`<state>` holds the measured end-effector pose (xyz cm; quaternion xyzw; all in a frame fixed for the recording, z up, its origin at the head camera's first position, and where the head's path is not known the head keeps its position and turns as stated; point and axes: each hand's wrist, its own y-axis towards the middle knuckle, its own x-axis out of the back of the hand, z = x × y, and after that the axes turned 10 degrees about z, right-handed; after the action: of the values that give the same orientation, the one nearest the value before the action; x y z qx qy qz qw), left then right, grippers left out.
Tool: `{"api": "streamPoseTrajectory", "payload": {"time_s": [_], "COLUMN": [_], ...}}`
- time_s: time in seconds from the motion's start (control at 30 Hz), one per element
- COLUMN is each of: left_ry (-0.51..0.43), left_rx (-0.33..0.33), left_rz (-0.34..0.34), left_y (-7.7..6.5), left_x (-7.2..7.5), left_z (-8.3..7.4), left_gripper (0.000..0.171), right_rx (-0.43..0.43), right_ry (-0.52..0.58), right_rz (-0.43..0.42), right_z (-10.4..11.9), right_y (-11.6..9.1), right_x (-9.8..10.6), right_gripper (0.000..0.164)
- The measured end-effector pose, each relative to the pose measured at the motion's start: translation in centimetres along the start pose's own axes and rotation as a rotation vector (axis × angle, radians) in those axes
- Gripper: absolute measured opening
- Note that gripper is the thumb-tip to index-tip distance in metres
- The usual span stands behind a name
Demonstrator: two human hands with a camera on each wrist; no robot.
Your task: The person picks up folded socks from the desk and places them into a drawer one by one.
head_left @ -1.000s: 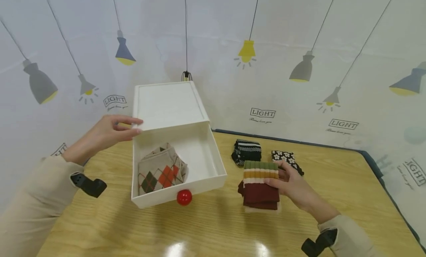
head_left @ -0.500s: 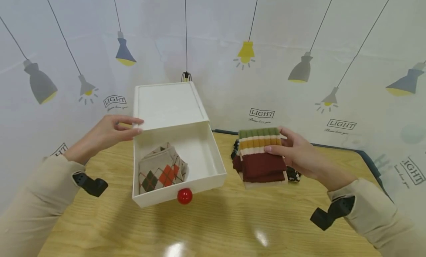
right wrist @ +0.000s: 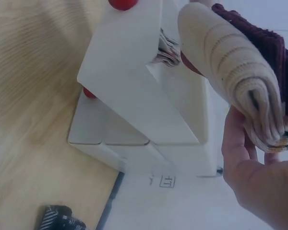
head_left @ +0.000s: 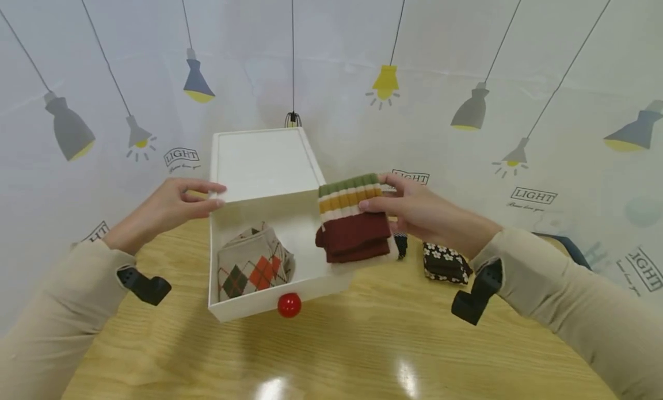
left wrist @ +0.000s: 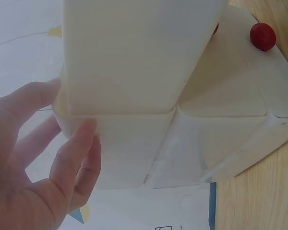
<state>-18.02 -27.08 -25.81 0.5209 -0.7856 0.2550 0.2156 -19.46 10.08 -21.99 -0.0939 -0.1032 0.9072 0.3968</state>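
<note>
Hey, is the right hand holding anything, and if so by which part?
Yes, the right hand grips a folded striped sock bundle by its right edge in the head view, at the ribbed bands, thumb in front.

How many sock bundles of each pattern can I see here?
Maroon striped bundle: 1
Argyle bundle: 1
Black striped bundle: 1
Flowered bundle: 1
Total: 4 sock bundles

- The maroon socks (head_left: pixel 356 237) are hiding most of the black socks (head_left: pixel 401 246) and some fingers of the right hand (head_left: pixel 422 212).
- The left wrist view's left edge is cutting off the left hand (left wrist: pixel 36 195).
</note>
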Motion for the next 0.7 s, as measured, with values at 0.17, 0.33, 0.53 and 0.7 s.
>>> {"api": "streamPoseTrajectory", "payload": {"time_s": [0.17,0.33,0.53,0.7], "left_ry": [-0.005,-0.014,-0.021,-0.012], "left_rx": [-0.007,0.000,-0.008,-0.005], "left_rz": [-0.003,-0.003,0.009,-0.001], "left_y": [0.1,0.2,0.3,0.2], "left_x": [0.0,-0.1,-0.1,0.1], "left_z": [0.0,0.0,0.1,0.1], "left_gripper": [0.053,0.053,0.052,0.052], "right_rx": [-0.018,-0.040,-0.086,-0.108], "right_ry": [-0.028,-0.063,-0.108,-0.154], "right_rz": [0.024,0.028,0.052,0.052], "right_z": [0.4,0.5,0.0,-0.4], "right_y": [2.3,4.1,5.4,6.0], "right_x": [-1.5,-2.4,-3.2,-3.8], "right_gripper": [0.031,0.035,0.037,0.040]}}
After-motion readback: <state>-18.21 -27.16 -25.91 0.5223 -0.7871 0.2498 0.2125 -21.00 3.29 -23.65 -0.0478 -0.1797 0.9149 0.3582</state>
